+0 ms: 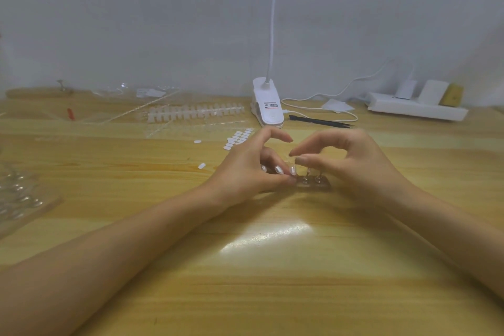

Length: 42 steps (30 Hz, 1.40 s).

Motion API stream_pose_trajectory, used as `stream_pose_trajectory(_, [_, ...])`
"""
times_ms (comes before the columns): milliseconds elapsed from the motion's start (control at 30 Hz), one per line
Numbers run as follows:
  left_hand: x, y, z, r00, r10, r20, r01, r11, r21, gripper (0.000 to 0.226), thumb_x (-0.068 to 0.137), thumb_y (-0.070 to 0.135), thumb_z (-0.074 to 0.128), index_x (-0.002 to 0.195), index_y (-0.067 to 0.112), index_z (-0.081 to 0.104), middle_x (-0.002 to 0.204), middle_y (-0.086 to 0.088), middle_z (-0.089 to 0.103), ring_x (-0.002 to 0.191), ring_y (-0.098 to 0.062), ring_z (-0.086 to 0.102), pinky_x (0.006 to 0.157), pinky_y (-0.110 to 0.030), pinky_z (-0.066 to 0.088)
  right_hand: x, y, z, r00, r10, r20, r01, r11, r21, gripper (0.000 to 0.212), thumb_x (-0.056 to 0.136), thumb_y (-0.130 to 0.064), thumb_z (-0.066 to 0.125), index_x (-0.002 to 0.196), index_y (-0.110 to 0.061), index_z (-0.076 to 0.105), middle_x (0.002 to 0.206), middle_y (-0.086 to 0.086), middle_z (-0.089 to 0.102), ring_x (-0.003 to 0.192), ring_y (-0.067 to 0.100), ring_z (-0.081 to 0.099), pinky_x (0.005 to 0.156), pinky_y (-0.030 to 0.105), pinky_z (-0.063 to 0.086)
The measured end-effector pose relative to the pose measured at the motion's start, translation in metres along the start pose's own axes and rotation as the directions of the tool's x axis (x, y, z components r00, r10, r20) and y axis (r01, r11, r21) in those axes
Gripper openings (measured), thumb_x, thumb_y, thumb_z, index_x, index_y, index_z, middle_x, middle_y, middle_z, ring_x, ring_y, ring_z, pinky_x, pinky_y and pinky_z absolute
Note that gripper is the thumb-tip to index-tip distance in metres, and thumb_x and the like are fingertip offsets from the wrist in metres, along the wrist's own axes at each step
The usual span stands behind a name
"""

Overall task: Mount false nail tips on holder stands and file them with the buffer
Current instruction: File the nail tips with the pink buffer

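A dark holder base [313, 185] with small clear stands lies on the wooden table at centre. My left hand [245, 169] rests on its left end, thumb and fingers curled round the base and one stand. My right hand [346, 161] hovers just above the right stands, thumb and forefinger pinching a clear nail tip [293, 157] that is hard to make out. A strip of clear nail tips [195, 112] lies farther back. White adhesive tabs [238, 139] sit behind my left hand.
A white clip lamp [267, 106] stands at the back with its cable. Black tweezers [320, 120] lie beside it. A white power strip [417, 109] is at the back right. Clear plastic packaging [19, 196] sits at the left edge. Loose tabs [201, 165] lie on the table.
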<state>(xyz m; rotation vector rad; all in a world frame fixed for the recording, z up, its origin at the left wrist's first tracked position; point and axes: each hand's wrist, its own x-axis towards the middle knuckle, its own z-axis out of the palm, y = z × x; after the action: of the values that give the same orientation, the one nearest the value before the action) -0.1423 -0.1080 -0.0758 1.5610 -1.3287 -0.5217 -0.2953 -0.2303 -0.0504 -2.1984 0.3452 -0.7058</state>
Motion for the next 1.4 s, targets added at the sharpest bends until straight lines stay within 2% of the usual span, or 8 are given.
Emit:
stream_pose_trajectory(233, [0.002, -0.004, -0.002, 0.999, 0.005, 0.038, -0.006, 1.0, 0.011, 0.057, 0.078, 0.014, 0.081, 0.124, 0.027, 0.051, 0.072, 0.016, 0.068, 0.07, 0.002, 0.059, 0.064, -0.006, 0.037, -0.003, 0.001, 0.004, 0.997, -0.074, 0.032, 0.076, 0.994, -0.076, 0.006, 0.084, -0.019, 0.077, 0.079, -0.022, 0.076, 0.082, -0.012, 0.074, 0.087, 0.008, 0.067, 0.077, 0.023, 0.045])
stream_pose_trajectory(367, [0.006, 0.003, -0.015, 0.982, -0.016, 0.188, 0.026, 0.998, -0.048, 0.079, 0.072, 0.039, 0.079, 0.14, 0.036, 0.038, 0.097, 0.013, 0.073, 0.076, 0.001, 0.059, 0.07, -0.011, 0.045, 0.009, 0.019, -0.012, 0.997, -0.054, -0.058, 0.047, 0.992, -0.115, 0.02, 0.097, -0.02, 0.063, 0.084, -0.027, 0.077, 0.086, -0.013, 0.073, 0.087, 0.006, 0.066, 0.077, 0.022, 0.046])
stream_pose_trajectory(467, [0.01, 0.006, -0.028, 0.997, -0.055, 0.047, 0.06, 0.991, -0.12, 0.052, 0.084, 0.053, 0.058, 0.133, 0.034, 0.051, 0.101, 0.012, 0.073, 0.07, 0.006, 0.058, 0.058, -0.011, 0.046, 0.014, 0.039, -0.018, 0.998, -0.066, 0.02, 0.069, 0.961, -0.266, 0.016, 0.093, -0.012, 0.069, 0.095, -0.024, 0.079, 0.09, -0.011, 0.072, 0.079, 0.003, 0.059, 0.066, 0.011, 0.039])
stream_pose_trajectory(567, [0.016, -0.004, -0.035, 0.989, -0.006, -0.149, 0.025, 0.992, 0.125, 0.016, 0.093, 0.032, 0.064, 0.107, 0.031, 0.071, 0.101, 0.014, 0.072, 0.076, -0.01, 0.056, 0.072, -0.019, 0.046, 0.016, 0.049, -0.014, 0.982, -0.142, 0.122, 0.177, 0.914, -0.365, 0.017, 0.089, -0.012, 0.072, 0.102, -0.021, 0.08, 0.093, -0.005, 0.066, 0.079, 0.004, 0.055, 0.068, 0.011, 0.038])
stream_pose_trajectory(767, [0.023, -0.015, -0.025, 1.0, 0.015, 0.008, -0.017, 0.903, 0.43, 0.026, 0.079, 0.028, 0.081, 0.104, 0.026, 0.074, 0.091, 0.014, 0.064, 0.078, 0.015, 0.051, 0.065, -0.003, 0.037, 0.018, 0.053, -0.013, 0.975, -0.206, 0.082, 0.222, 0.892, -0.395, 0.011, 0.08, -0.015, 0.082, 0.086, -0.024, 0.079, 0.087, -0.008, 0.067, 0.073, 0.008, 0.054, 0.064, 0.013, 0.038])
stream_pose_trajectory(933, [0.025, -0.014, -0.027, 0.998, -0.002, 0.055, -0.018, 0.938, 0.347, 0.017, 0.077, 0.023, 0.082, 0.092, 0.029, 0.076, 0.079, 0.011, 0.067, 0.068, 0.0, 0.05, 0.065, -0.019, 0.043, 0.021, 0.048, -0.008, 0.982, -0.146, 0.117, 0.179, 0.917, -0.358, 0.028, 0.08, -0.016, 0.081, 0.106, -0.025, 0.075, 0.09, -0.007, 0.064, 0.076, 0.0, 0.055, 0.068, 0.008, 0.039])
stream_pose_trajectory(1267, [0.027, -0.014, -0.02, 0.999, 0.053, 0.014, -0.054, 0.96, 0.273, 0.016, 0.08, 0.029, 0.079, 0.095, 0.029, 0.075, 0.076, 0.013, 0.066, 0.065, -0.01, 0.053, 0.071, -0.03, 0.049, 0.018, 0.048, -0.004, 0.965, -0.248, 0.081, 0.26, 0.88, -0.398, 0.025, 0.078, -0.014, 0.085, 0.102, -0.018, 0.078, 0.097, -0.008, 0.068, 0.076, 0.012, 0.064, 0.064, 0.008, 0.039])
stream_pose_trajectory(1400, [0.03, -0.012, -0.015, 0.997, 0.079, -0.018, -0.071, 0.959, 0.273, 0.011, 0.076, 0.025, 0.082, 0.083, 0.027, 0.075, 0.074, 0.014, 0.066, 0.066, -0.012, 0.052, 0.072, -0.036, 0.051, 0.017, 0.048, -0.003, 0.959, -0.273, 0.082, 0.279, 0.84, -0.465, 0.028, 0.077, -0.021, 0.086, 0.104, -0.022, 0.078, 0.098, -0.01, 0.069, 0.075, 0.012, 0.061, 0.06, 0.03, 0.05])
